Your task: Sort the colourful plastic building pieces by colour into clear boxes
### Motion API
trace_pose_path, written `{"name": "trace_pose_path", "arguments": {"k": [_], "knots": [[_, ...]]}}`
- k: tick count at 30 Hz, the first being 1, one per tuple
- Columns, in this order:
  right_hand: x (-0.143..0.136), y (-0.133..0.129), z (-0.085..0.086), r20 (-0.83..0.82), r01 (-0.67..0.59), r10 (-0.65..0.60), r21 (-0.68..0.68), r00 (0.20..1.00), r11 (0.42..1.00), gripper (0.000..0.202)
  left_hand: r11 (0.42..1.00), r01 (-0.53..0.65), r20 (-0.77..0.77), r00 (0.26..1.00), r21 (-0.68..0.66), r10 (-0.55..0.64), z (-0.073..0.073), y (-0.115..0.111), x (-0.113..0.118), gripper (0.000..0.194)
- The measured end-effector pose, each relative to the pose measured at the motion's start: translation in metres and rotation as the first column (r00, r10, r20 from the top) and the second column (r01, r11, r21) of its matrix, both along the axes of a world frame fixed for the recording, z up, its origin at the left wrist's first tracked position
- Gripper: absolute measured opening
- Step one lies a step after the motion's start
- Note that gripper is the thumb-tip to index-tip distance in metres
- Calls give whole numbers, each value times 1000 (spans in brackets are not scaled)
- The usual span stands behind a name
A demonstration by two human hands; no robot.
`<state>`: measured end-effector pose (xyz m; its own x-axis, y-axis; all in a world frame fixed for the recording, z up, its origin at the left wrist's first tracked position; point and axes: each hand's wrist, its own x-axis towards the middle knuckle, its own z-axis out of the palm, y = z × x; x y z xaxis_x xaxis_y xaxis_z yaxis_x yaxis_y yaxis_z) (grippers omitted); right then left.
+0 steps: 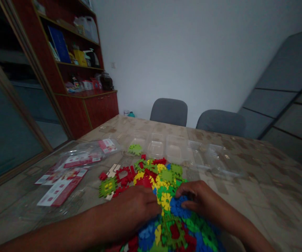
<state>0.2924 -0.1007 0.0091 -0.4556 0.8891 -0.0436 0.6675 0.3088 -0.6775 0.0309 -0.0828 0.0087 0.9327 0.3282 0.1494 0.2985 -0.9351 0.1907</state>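
A heap of plastic interlocking pieces (166,175) in green, yellow, red and blue covers the near middle of the table. My left hand (137,206) lies over the heap's left side, its fingertips down among the pieces and hard to make out. On the right, my right hand (195,197) has thumb and fingers around a blue piece (178,207). Behind the heap stands a row of clear plastic trays; the leftmost tray (141,134) has a light green piece (135,149) in it.
Clear packages with red and white labels (64,187) lie on the patterned table (258,189) at the left. Two grey chairs (168,110) stand beyond the far edge. A red-brown cabinet (100,108) is at the back left.
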Motion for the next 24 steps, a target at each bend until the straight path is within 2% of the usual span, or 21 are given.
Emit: {"name": "trace_pose_path", "arguments": {"k": [4,7,12,14,20,24], "knots": [[-1,0,3,-53,-20,20,-6,998,1000,21,989,-75,27,996,-126,79,0,6,-1,16],[0,-2,2,-17,7,-7,9,1000,1000,23,975,-117,39,991,-189,127,1,7,-3,17],[3,-9,-4,81,50,-45,-66,996,997,45,964,-124,22,991,-234,132,-1,8,-3,20],[1,-9,-5,90,41,-34,-77,995,996,48,961,-113,28,992,-253,124,-1,8,-3,21],[-5,-1,-4,47,64,-59,-110,997,992,40,948,-126,11,991,-291,136,1,8,-6,20],[-4,0,-2,-12,49,-51,-129,999,990,22,943,-126,-14,992,-308,128,3,8,-8,21]]}}
